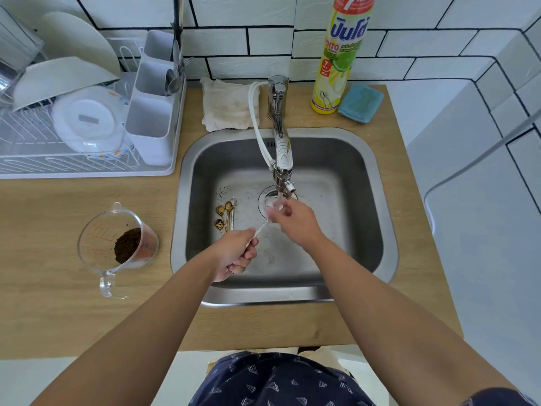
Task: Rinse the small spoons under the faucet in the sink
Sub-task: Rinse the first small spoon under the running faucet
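Water runs from the chrome faucet [281, 159] into the steel sink [389, 200]. My left hand [235, 254] grips the handle end of a small pale spoon [260, 230], which slants up toward the stream. My right hand [292, 219] pinches the spoon's bowl end under the water; the bowl itself is blurred and partly hidden by my fingers. Several small gold spoons [224, 215] lie together on the sink floor at the left, beside dark specks of grounds.
A clear measuring jug [117, 244] with coffee grounds stands on the wooden counter [44, 259] left of the sink. Behind it is a white dish rack [87, 118]. A folded cloth [227, 105], a dish soap bottle [341, 54] and a blue sponge [361, 103] sit behind the sink.
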`<state>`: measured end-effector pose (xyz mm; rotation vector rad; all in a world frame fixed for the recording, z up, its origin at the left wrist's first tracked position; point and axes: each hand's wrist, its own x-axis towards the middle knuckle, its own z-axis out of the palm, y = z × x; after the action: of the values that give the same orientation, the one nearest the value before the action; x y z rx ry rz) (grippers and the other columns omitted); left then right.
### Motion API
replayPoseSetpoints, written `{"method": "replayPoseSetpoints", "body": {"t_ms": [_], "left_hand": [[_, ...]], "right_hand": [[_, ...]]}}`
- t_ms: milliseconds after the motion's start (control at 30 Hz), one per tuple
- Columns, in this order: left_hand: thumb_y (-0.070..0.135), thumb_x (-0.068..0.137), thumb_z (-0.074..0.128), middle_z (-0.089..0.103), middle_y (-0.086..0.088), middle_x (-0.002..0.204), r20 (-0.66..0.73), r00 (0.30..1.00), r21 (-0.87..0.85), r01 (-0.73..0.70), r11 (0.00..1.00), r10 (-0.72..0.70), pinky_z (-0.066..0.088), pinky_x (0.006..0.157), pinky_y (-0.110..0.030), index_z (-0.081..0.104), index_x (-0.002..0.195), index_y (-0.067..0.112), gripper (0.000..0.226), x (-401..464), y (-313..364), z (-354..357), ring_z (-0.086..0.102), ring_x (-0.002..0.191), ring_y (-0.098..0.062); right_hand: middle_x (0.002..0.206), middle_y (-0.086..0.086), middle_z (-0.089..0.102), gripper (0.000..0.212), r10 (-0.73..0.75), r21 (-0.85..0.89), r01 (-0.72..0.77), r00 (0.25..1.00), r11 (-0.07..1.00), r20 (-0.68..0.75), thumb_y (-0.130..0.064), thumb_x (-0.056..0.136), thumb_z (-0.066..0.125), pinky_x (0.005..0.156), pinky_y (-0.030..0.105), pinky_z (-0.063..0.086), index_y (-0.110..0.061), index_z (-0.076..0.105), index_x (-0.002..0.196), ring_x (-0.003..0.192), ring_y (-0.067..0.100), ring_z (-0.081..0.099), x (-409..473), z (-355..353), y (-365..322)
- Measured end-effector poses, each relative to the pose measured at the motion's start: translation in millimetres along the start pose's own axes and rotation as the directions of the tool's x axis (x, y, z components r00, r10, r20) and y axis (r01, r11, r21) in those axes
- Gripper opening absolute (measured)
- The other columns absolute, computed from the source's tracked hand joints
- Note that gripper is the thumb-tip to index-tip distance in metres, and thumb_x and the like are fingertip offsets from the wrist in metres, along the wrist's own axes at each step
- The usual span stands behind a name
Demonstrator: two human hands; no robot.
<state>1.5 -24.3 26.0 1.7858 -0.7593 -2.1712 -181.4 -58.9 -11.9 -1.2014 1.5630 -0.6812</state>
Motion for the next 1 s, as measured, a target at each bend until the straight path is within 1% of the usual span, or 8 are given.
{"method": "replayPoseSetpoints", "body": {"t_ms": [100,267,367,533,633,833,900,1000], "left_hand": [[0.038,0.106,0.04,0.046,0.0,0.055,-0.038,0.99,0.148,-0.127,0.981,0.134,0.018,0.038,-0.021,0.05,0.083,0.014,0.035,-2.5,-0.7,1.2,0.024,0.04,-0.011],[0.035,0.105,0.045,0.056,-0.002,0.063,-0.137,0.913,0.497,-0.272,0.824,0.384,0.032,0.043,-0.023,0.054,0.088,0.009,0.033,-4.3,-1.3,9.8,0.04,0.044,-0.011],[0.034,0.106,0.043,0.059,-0.002,0.063,-0.126,0.883,0.608,-0.292,0.738,0.453,0.037,0.051,-0.026,0.057,0.092,0.008,0.033,-6.3,-2.9,14.6,0.047,0.049,-0.013],[0.033,0.106,0.042,0.06,-0.003,0.063,-0.143,0.852,0.632,-0.313,0.71,0.503,0.041,0.058,-0.031,0.056,0.088,0.01,0.032,-7.9,-2.3,16.0,0.049,0.051,-0.013],[0.032,0.106,0.043,0.059,-0.002,0.061,-0.143,0.854,0.61,-0.322,0.724,0.501,0.04,0.053,-0.028,0.056,0.086,0.008,0.034,-10.7,-3.5,14.2,0.048,0.047,-0.009],[0.036,0.106,0.042,0.057,0.0,0.061,-0.149,0.869,0.581,-0.31,0.753,0.472,0.038,0.045,-0.023,0.054,0.083,0.014,0.034,-10.4,-1.3,11.9,0.046,0.048,-0.009],[0.035,0.106,0.043,0.057,-0.001,0.062,-0.142,0.869,0.585,-0.313,0.748,0.475,0.039,0.047,-0.025,0.056,0.085,0.011,0.035,-11.1,-3.2,11.1,0.047,0.049,-0.01],[0.033,0.105,0.045,0.059,0.001,0.06,-0.126,0.853,0.623,-0.329,0.709,0.507,0.041,0.052,-0.027,0.056,0.08,0.015,0.033,-12.2,-4.2,11.5,0.049,0.049,-0.009]], "right_hand": [[0.078,-0.001,0.077,0.021,0.037,0.077,-0.031,0.997,0.997,-0.071,-0.029,0.103,0.059,0.059,0.022,0.047,-0.02,0.072,0.089,0.053,0.008,0.063,4.0,-6.2,-0.9],[0.083,-0.006,0.069,0.039,0.087,0.103,-0.087,0.996,0.991,-0.001,-0.036,0.086,0.081,0.071,0.023,0.05,-0.016,0.068,0.118,0.068,0.002,0.063,-6.7,6.9,-0.8],[0.076,-0.003,0.077,0.018,0.143,0.242,-0.11,0.982,0.964,-0.124,-0.021,0.1,0.059,0.069,0.029,0.052,-0.015,0.074,0.093,0.052,0.001,0.063,-0.5,0.9,-1.0],[0.1,-0.006,0.071,0.045,0.064,-0.012,-0.063,0.995,0.998,0.075,-0.044,0.084,0.08,0.076,0.026,0.05,-0.022,0.06,0.117,0.08,0.004,0.064,-11.2,6.2,-4.9],[0.077,-0.005,0.073,0.011,0.076,0.113,-0.071,0.996,0.991,-0.048,-0.031,0.097,0.067,0.062,0.023,0.046,-0.021,0.07,0.094,0.055,0.002,0.061,-1.7,-0.3,-7.4],[0.09,-0.008,0.07,0.047,0.041,-0.096,-0.031,0.994,0.995,0.099,-0.054,0.076,0.079,0.066,0.021,0.045,-0.025,0.059,0.107,0.074,0.004,0.064,-9.3,4.8,-12.6],[0.076,-0.008,0.07,0.017,0.054,0.04,-0.055,0.998,0.998,0.022,-0.038,0.09,0.073,0.065,0.026,0.048,-0.023,0.066,0.093,0.058,0.005,0.061,-3.9,-0.1,-12.6],[0.069,-0.003,0.072,0.025,0.066,0.093,-0.061,0.996,0.994,-0.058,-0.028,0.102,0.058,0.063,0.029,0.048,-0.019,0.068,0.081,0.047,0.008,0.058,3.1,-7.1,-8.0]]}}
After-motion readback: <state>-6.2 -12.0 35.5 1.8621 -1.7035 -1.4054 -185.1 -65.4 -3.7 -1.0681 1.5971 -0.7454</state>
